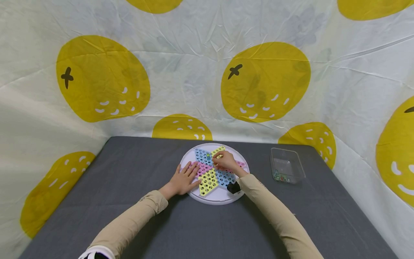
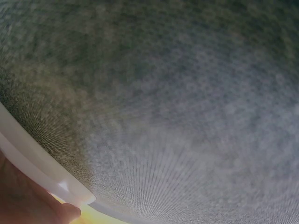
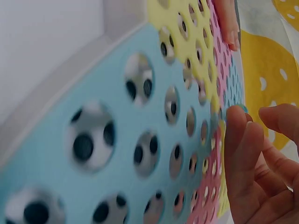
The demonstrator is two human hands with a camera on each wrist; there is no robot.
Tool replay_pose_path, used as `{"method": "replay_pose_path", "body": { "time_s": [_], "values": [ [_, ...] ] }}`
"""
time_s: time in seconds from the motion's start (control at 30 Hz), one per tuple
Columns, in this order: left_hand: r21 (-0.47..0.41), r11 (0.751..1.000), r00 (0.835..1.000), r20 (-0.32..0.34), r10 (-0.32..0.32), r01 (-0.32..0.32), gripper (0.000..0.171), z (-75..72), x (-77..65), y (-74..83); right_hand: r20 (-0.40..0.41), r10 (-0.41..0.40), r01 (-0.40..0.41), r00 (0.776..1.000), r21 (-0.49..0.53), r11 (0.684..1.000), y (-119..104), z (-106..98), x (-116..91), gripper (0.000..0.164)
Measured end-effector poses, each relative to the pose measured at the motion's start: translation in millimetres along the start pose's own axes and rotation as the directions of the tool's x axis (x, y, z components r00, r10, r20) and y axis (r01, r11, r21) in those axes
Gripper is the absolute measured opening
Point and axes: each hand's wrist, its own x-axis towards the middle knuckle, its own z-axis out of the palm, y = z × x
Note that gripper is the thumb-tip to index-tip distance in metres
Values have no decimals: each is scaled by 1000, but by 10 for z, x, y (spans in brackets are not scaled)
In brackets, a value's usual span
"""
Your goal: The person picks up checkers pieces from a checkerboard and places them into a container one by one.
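Observation:
A round white Chinese checkers board [image 1: 223,196] has a star of yellow, pink and blue pieces full of holes. My left hand [image 1: 185,178] rests flat with fingers spread on its left side; in the left wrist view part of that hand [image 2: 28,200] shows beside the white rim. My right hand [image 1: 225,160] is over the far middle of the star, fingertips bent down. In the right wrist view a blue-green marble [image 3: 243,108] shows at the pinched fingertips, mostly hidden by them. Green marbles [image 1: 208,156] sit in the far blue point.
A clear plastic box [image 1: 286,163] with several marbles [image 1: 280,176] in its near end stands right of the board. A black object [image 1: 233,187] shows by my right wrist, over the board's near right edge. Grey cloth [image 1: 145,162] covers the table; a fruit-patterned curtain hangs behind.

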Motion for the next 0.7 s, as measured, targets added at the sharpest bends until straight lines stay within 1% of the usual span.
{"method": "replay_pose_path", "body": {
  "time_s": [0.27, 0.5, 0.7],
  "values": [
    [-5, 1000, 1000, -3, 1, -1, 67, 4, 3, -3, -32, 29, -29, 999, -2, 1000, -124, 106, 12, 22],
    [-5, 1000, 1000, -6, 0, 0, 67, 28, 11, -12, -59, 42, -42, 997, 0, 999, -117, 152, 54, 24],
    [-11, 1000, 1000, -5, 7, -7, 66, 29, 7, -18, -82, 53, -56, 995, -42, 998, -118, 177, 77, 22]
  ]
}}
